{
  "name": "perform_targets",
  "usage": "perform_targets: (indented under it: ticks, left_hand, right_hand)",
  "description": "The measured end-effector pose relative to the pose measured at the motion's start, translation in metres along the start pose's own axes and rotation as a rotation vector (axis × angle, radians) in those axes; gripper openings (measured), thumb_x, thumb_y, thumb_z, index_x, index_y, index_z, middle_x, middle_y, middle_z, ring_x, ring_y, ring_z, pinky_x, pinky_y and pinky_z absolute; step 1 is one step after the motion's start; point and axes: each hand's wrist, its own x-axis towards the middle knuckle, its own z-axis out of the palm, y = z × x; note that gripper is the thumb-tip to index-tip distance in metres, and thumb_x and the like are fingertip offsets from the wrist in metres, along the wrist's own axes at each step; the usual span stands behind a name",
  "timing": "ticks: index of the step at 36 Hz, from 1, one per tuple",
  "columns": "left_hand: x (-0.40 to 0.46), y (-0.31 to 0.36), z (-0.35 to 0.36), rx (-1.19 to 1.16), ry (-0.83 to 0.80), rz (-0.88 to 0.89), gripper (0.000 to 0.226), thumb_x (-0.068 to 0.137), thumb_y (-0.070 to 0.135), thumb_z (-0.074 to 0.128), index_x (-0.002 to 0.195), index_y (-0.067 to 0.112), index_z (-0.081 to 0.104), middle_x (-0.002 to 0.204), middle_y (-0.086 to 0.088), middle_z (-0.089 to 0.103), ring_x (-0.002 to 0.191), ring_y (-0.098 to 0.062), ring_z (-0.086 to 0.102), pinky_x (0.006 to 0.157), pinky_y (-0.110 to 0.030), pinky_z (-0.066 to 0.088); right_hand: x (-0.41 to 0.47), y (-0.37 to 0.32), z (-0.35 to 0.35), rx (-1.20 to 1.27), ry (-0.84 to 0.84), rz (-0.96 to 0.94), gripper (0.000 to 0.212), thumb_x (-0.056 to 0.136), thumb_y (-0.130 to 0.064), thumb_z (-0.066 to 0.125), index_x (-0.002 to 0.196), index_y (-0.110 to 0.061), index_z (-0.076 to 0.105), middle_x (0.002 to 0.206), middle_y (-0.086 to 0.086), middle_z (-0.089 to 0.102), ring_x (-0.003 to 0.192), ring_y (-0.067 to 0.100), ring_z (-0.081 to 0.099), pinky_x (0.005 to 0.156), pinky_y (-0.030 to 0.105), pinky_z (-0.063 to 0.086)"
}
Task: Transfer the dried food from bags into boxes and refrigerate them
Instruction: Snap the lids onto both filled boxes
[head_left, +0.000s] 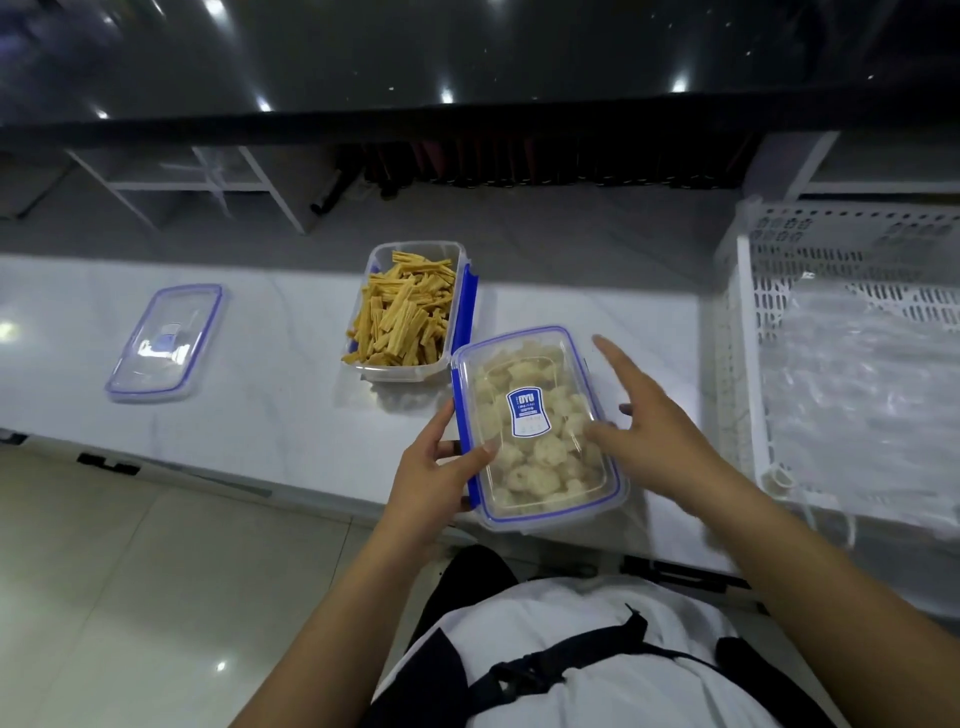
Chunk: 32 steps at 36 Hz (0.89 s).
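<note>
1. We have the near box (537, 431), full of pale dried pieces, at about 5 o'clock on the white counter (270, 374), close to its front edge, where both arms reach it without stretching.
2. Our left hand (436, 467) grips the box's long left side by the blue clip. The thumb lies on the lid's near corner and the fingers are curled against the wall. We judge this hold is there to keep the box from sliding while the lid is pressed home.
3. Our right hand (649, 421) sits over the right side of the lid, fingers straight and spread apart, with the thumb touching the lid. The forefinger points toward 1 o'clock, clear of the box. It clamps nothing. It looks placed to press down or to reach for the right-hand clip, though we cannot tell whether that clip is fastened.
4. The second box (408, 312), at 12 o'clock and just touching the near one's far corner, holds yellow dried sticks and is uncovered.
5. Its likely cover, the spare lid (166, 343), lies flat well apart at 9 o'clock, out of the way until needed.
6. The white perforated crate (748, 332) at 3 o'clock holds crumpled clear bags (857, 405), which appear to be emptied.
7. Neither box has been refrigerated yet.
</note>
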Motion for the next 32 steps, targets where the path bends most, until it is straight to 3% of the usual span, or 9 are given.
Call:
perform_targets:
  ticks: [3, 6, 8, 11, 15, 22, 27, 29, 32]
  left_hand:
    - [0.000, -0.001, 0.000, 0.005, 0.015, -0.012, 0.069, 0.086, 0.028, 0.078, 0.143, 0.048, 0.046, 0.111, -0.004, 0.071, 0.089, -0.012, 0.075, 0.062, -0.035, 0.062]
    - [0.000, -0.001, 0.001, 0.012, 0.014, -0.013, 0.068, 0.086, 0.029, 0.077, 0.142, 0.049, 0.046, 0.111, -0.004, 0.071, 0.091, -0.013, 0.075, 0.064, -0.036, 0.062]
    - [-0.001, -0.001, 0.002, 0.014, 0.012, -0.013, 0.067, 0.086, 0.029, 0.077, 0.142, 0.049, 0.046, 0.111, -0.005, 0.071, 0.091, -0.014, 0.075, 0.064, -0.036, 0.062]
    - [-0.001, 0.001, 0.001, 0.012, 0.013, -0.015, 0.068, 0.087, 0.027, 0.076, 0.143, 0.048, 0.045, 0.110, -0.006, 0.072, 0.091, -0.014, 0.075, 0.063, -0.035, 0.062]
    - [-0.001, 0.001, 0.001, 0.001, 0.014, -0.025, 0.069, 0.087, 0.024, 0.076, 0.144, 0.045, 0.046, 0.108, -0.005, 0.074, 0.091, -0.014, 0.075, 0.062, -0.036, 0.061]
    - [0.000, 0.004, 0.001, -0.006, 0.008, -0.016, 0.068, 0.088, 0.021, 0.075, 0.145, 0.043, 0.045, 0.110, -0.006, 0.073, 0.092, -0.015, 0.075, 0.059, -0.033, 0.061]
    - [-0.001, 0.008, 0.004, 0.057, 0.001, 0.021, 0.068, 0.088, 0.026, 0.074, 0.146, 0.043, 0.043, 0.117, -0.004, 0.067, 0.097, -0.019, 0.073, 0.060, -0.032, 0.061]
    - [-0.004, 0.010, 0.007, 0.143, -0.015, 0.095, 0.067, 0.087, 0.028, 0.075, 0.143, 0.044, 0.042, 0.130, 0.000, 0.060, 0.103, -0.016, 0.070, 0.066, -0.033, 0.062]
    - [-0.012, 0.007, 0.001, 0.441, -0.079, 0.296, 0.095, 0.076, 0.038, 0.085, 0.148, 0.049, 0.025, 0.154, 0.012, 0.034, 0.135, -0.009, 0.044, 0.099, -0.040, 0.053]
  right_hand:
    - [0.010, 0.008, 0.001, 0.358, -0.051, 0.256, 0.088, 0.089, -0.019, 0.074, 0.145, -0.061, 0.020, 0.154, 0.000, 0.035, 0.132, 0.026, 0.052, 0.065, 0.027, 0.055]
    - [0.017, 0.016, 0.003, 0.511, -0.071, 0.387, 0.086, 0.086, -0.018, 0.077, 0.148, -0.050, 0.027, 0.132, 0.005, 0.058, 0.092, 0.026, 0.073, 0.060, 0.035, 0.058]
    - [0.019, 0.017, 0.002, 0.521, -0.023, 0.389, 0.087, 0.082, -0.016, 0.081, 0.149, -0.042, 0.032, 0.119, 0.002, 0.065, 0.084, 0.025, 0.074, 0.056, 0.033, 0.057]
    - [0.015, 0.013, 0.003, 0.370, 0.062, 0.307, 0.082, 0.080, -0.018, 0.083, 0.148, -0.034, 0.039, 0.108, -0.005, 0.065, 0.088, 0.018, 0.069, 0.058, 0.034, 0.059]
    - [0.003, 0.009, 0.007, 0.058, 0.097, 0.157, 0.067, 0.087, -0.027, 0.076, 0.145, -0.038, 0.045, 0.121, -0.006, 0.066, 0.098, 0.016, 0.067, 0.085, 0.045, 0.059]
    - [0.000, 0.007, 0.012, -0.116, 0.136, 0.042, 0.048, 0.094, -0.028, 0.066, 0.140, -0.038, 0.053, 0.127, -0.008, 0.067, 0.100, 0.013, 0.064, 0.074, 0.024, 0.045]
    - [-0.011, -0.003, 0.015, -0.304, 0.091, -0.064, 0.066, 0.097, -0.025, 0.051, 0.146, -0.055, 0.019, 0.115, -0.004, 0.066, 0.084, 0.022, 0.063, 0.069, 0.035, 0.053]
    - [-0.019, -0.007, 0.019, -0.455, 0.023, -0.105, 0.072, 0.096, -0.026, 0.050, 0.153, -0.048, 0.011, 0.143, -0.004, 0.047, 0.108, 0.026, 0.058, 0.085, 0.038, 0.052]
    - [-0.034, -0.007, 0.014, -0.712, -0.089, -0.220, 0.061, 0.093, -0.046, 0.047, 0.150, -0.041, 0.024, 0.165, -0.007, 0.012, 0.151, 0.031, 0.009, 0.118, 0.050, 0.021]
